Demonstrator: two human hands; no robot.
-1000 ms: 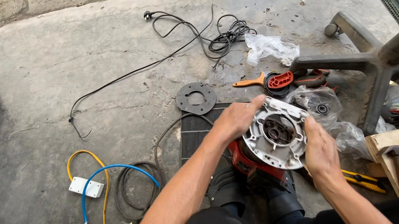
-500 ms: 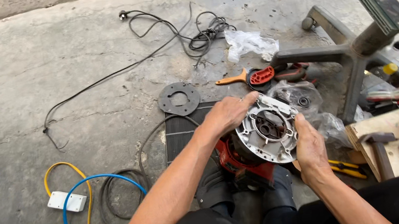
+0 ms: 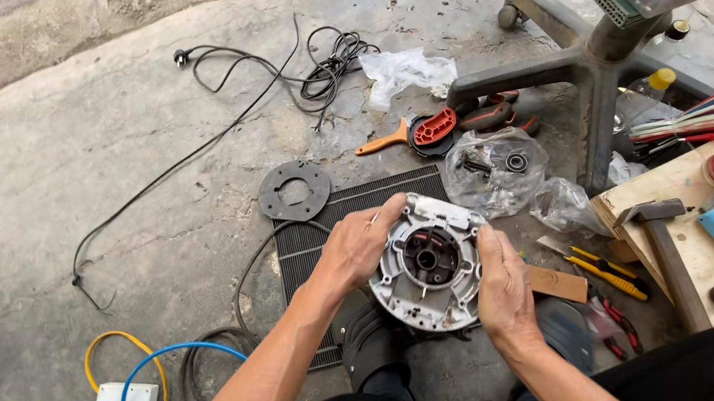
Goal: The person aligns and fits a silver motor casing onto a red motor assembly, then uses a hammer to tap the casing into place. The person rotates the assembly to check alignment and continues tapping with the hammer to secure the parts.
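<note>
Gripping a round grey metal motor housing point(image 3: 430, 264) with 2 hands.
Left hand point(image 3: 354, 249) clasps its far-left rim, right hand point(image 3: 502, 287) pinches its right edge, above a black ribbed mat point(image 3: 359, 214); flat dark disc point(image 3: 293, 190) lies far-left.

- Two hands: left hand point(image 3: 354, 249), right hand point(image 3: 502, 287)
- One grey round motor housing point(image 3: 428, 263)
- One dark flat ring plate point(image 3: 293, 191)
- One hammer point(image 3: 665, 247)
- Two clear plastic bags point(image 3: 491, 172)
- One black power cord point(image 3: 267, 79)

Motor housing point(image 3: 430, 263): silver-grey, black centre. Ribbed mat point(image 3: 350, 220): black, fine parallel lines. Round plate point(image 3: 293, 190): dark grey. Hoses: blue point(image 3: 157, 357) and yellow point(image 3: 109, 343). Brush point(image 3: 408, 134): orange handle, red head. Floor point(image 3: 51, 176): mottled grey concrete.
</note>
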